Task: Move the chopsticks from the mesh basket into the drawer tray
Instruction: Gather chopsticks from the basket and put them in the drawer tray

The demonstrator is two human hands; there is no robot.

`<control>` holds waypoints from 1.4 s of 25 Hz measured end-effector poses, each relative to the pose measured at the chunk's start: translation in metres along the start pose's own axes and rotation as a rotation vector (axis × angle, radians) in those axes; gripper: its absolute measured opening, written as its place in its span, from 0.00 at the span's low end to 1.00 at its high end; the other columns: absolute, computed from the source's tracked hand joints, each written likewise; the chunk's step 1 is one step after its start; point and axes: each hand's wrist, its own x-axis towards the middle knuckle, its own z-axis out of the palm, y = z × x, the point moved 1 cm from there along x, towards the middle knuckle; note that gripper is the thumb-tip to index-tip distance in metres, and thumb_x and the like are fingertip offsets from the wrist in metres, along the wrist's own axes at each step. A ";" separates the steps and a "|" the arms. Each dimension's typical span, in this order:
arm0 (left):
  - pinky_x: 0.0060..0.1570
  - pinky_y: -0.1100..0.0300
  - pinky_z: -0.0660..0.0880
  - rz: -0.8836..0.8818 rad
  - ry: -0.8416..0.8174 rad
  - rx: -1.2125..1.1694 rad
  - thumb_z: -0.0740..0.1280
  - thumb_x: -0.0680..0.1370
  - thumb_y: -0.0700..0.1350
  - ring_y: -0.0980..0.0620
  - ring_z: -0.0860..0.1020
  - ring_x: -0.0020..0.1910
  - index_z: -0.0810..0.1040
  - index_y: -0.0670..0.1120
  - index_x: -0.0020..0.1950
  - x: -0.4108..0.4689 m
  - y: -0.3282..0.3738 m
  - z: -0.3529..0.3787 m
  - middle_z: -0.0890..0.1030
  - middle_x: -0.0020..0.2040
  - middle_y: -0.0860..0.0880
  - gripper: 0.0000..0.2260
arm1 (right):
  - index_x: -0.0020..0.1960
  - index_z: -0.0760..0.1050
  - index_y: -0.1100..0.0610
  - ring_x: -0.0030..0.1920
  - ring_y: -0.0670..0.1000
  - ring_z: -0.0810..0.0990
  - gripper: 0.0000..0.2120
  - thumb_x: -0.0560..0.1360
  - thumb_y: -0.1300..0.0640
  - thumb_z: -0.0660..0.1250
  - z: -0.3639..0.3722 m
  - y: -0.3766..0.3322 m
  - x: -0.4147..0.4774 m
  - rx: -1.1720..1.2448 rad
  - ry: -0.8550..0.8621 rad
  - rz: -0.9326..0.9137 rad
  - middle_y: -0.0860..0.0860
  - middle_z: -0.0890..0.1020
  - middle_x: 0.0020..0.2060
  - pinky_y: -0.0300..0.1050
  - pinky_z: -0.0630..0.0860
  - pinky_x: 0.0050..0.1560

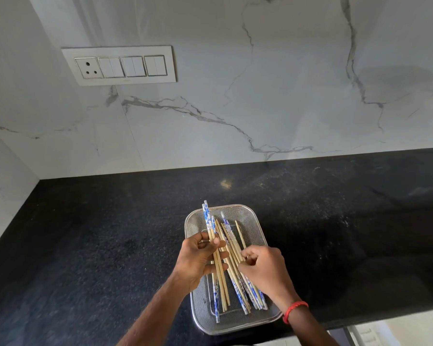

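Note:
A rectangular metal mesh basket (256, 222) sits on the black counter near its front edge. Several bamboo chopsticks (229, 239) with blue-and-white patterned ends lie lengthwise in it. My left hand (198, 258) is closed around a small bundle of chopsticks over the basket's left side, their patterned tips sticking up past the far rim. My right hand (265, 268) pinches other chopsticks at their middle over the basket's right side. The drawer tray is not in view.
The black granite counter (85, 245) runs left and right, backed by a white marble wall. A switch panel with a socket (120, 64) is on the wall at upper left. The counter's front edge (385, 318) runs at lower right, just past the basket.

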 end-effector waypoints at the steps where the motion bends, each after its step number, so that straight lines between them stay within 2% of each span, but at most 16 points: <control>1: 0.42 0.42 0.84 -0.002 -0.014 -0.005 0.69 0.79 0.39 0.38 0.86 0.49 0.76 0.34 0.59 -0.001 0.001 0.001 0.86 0.54 0.38 0.12 | 0.47 0.84 0.54 0.35 0.40 0.83 0.08 0.68 0.61 0.74 -0.002 -0.002 -0.001 0.120 0.028 -0.006 0.45 0.85 0.35 0.30 0.78 0.37; 4: 0.41 0.42 0.84 -0.013 -0.056 -0.011 0.70 0.79 0.39 0.38 0.86 0.48 0.75 0.34 0.60 -0.002 0.002 0.003 0.86 0.54 0.37 0.13 | 0.49 0.84 0.54 0.34 0.41 0.83 0.09 0.69 0.62 0.74 0.001 -0.012 -0.006 0.355 0.038 0.002 0.47 0.85 0.35 0.31 0.77 0.35; 8: 0.44 0.41 0.84 -0.006 -0.105 0.049 0.71 0.78 0.40 0.37 0.85 0.48 0.75 0.34 0.61 -0.003 0.002 0.009 0.81 0.57 0.30 0.15 | 0.51 0.83 0.53 0.35 0.44 0.84 0.09 0.70 0.60 0.74 0.011 -0.014 -0.013 0.408 0.047 0.007 0.49 0.85 0.35 0.36 0.80 0.36; 12: 0.35 0.51 0.83 -0.007 -0.173 0.056 0.70 0.78 0.38 0.41 0.87 0.43 0.75 0.34 0.59 -0.006 0.004 0.017 0.84 0.54 0.34 0.13 | 0.51 0.83 0.51 0.35 0.46 0.83 0.09 0.71 0.57 0.75 0.012 -0.012 -0.022 0.432 0.095 0.015 0.49 0.84 0.34 0.39 0.81 0.38; 16: 0.42 0.45 0.84 -0.033 -0.264 0.088 0.70 0.77 0.37 0.38 0.87 0.46 0.77 0.36 0.56 -0.011 -0.001 0.035 0.87 0.50 0.38 0.09 | 0.55 0.82 0.52 0.37 0.44 0.84 0.13 0.71 0.58 0.75 0.008 -0.006 -0.037 0.517 0.142 0.075 0.48 0.86 0.34 0.37 0.78 0.40; 20: 0.37 0.49 0.84 -0.049 -0.364 0.154 0.69 0.78 0.37 0.39 0.87 0.44 0.79 0.38 0.54 -0.018 -0.009 0.062 0.87 0.49 0.40 0.06 | 0.55 0.83 0.55 0.42 0.48 0.87 0.11 0.72 0.59 0.74 -0.007 0.009 -0.066 0.554 0.220 0.129 0.50 0.87 0.40 0.44 0.83 0.46; 25: 0.42 0.44 0.85 -0.083 -0.493 0.248 0.70 0.78 0.37 0.39 0.87 0.45 0.78 0.38 0.57 -0.031 -0.031 0.100 0.88 0.51 0.42 0.09 | 0.51 0.83 0.54 0.42 0.46 0.86 0.06 0.74 0.57 0.73 -0.024 0.033 -0.105 0.495 0.313 0.271 0.48 0.87 0.40 0.41 0.83 0.47; 28: 0.41 0.44 0.84 -0.106 -0.553 0.270 0.69 0.78 0.37 0.39 0.87 0.48 0.79 0.39 0.57 -0.044 -0.046 0.121 0.88 0.50 0.42 0.08 | 0.49 0.83 0.56 0.40 0.46 0.86 0.06 0.75 0.56 0.72 -0.034 0.051 -0.125 0.474 0.372 0.346 0.49 0.86 0.40 0.37 0.82 0.42; 31: 0.45 0.41 0.84 -0.110 -0.586 0.295 0.69 0.79 0.37 0.40 0.87 0.49 0.78 0.42 0.59 -0.054 -0.055 0.140 0.88 0.50 0.44 0.09 | 0.50 0.84 0.57 0.40 0.42 0.84 0.05 0.74 0.58 0.72 -0.046 0.064 -0.141 0.429 0.404 0.343 0.49 0.86 0.39 0.30 0.78 0.40; 35: 0.45 0.42 0.84 -0.105 -0.589 0.342 0.69 0.79 0.38 0.42 0.87 0.48 0.80 0.47 0.58 -0.061 -0.069 0.166 0.88 0.49 0.45 0.10 | 0.50 0.84 0.58 0.38 0.39 0.83 0.06 0.73 0.59 0.73 -0.058 0.088 -0.154 0.432 0.393 0.346 0.44 0.85 0.37 0.29 0.77 0.40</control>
